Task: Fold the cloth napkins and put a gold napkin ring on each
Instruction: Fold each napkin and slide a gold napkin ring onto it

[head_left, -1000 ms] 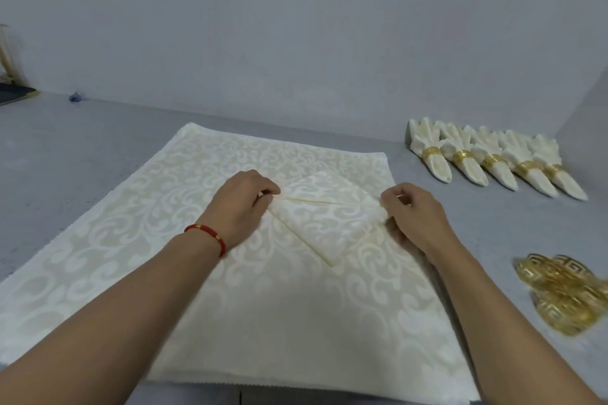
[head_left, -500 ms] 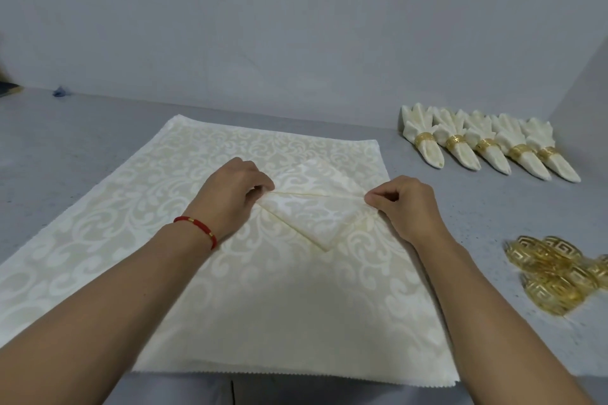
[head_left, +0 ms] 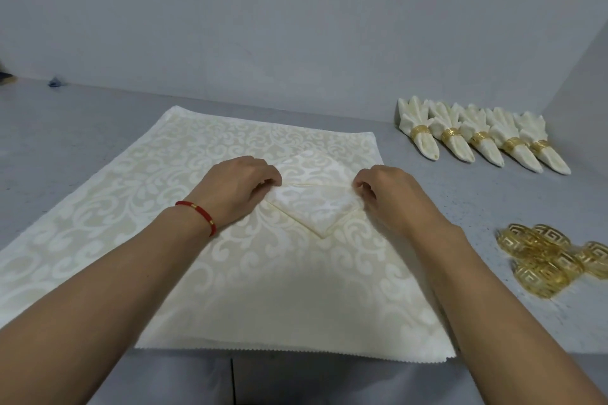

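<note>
Grey tabletop (head_left: 65, 148) | left hand (head_left: 235, 189), right hand (head_left: 391, 196): each grip pinching folded napkin (head_left: 312, 200) corners (fingers curled) | five ringed napkins (head_left: 480, 138) far right

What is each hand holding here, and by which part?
Both hold the folded napkin: the left hand pinches its left corner, the right hand its right corner.

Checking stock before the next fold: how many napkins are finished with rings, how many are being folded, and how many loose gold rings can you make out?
Finished ringed napkins: 5
Napkin being folded: 1
Loose gold rings: about 5, they overlap
Total: about 11
</note>
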`<state>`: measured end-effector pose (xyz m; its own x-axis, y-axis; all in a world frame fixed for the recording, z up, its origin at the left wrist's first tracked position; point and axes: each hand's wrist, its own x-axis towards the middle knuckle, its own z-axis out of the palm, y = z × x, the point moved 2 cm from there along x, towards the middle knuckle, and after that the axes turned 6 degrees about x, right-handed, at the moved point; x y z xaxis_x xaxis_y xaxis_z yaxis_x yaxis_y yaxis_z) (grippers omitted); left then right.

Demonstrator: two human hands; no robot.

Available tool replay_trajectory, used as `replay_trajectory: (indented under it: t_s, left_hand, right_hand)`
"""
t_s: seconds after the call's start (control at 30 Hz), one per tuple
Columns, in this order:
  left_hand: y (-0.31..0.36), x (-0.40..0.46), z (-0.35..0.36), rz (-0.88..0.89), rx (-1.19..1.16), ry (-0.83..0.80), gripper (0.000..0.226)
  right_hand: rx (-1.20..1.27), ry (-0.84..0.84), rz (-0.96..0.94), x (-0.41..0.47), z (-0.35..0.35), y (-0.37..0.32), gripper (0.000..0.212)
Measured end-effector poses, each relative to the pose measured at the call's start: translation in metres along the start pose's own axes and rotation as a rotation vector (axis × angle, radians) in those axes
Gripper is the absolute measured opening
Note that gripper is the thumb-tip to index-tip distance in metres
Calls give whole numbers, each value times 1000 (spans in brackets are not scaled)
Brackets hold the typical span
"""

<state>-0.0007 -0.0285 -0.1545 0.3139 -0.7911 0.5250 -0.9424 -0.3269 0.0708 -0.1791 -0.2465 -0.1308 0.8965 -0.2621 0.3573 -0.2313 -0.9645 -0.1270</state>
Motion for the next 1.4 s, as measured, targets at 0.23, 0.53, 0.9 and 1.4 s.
replay_trajectory:
  t_s: [0.23,0.53,0.9,1.4]
  left_hand:
    - [-1,2,1,-28,-11,-40,18]
    - [-3,1,-7,-57,-75,-178,40]
    - [-4,2,-3,-58,-117,-132,16]
    - [-3,6,0,-180,-150,-17,13]
  right_hand:
    - [-84,-125,-260,-19,-10,-38,28]
    - [-102,-207,-197,-39,-18,-43,64]
    - [76,100,14,-26,-7,-43,40]
    - [-78,29,154,5,0,-46,15]
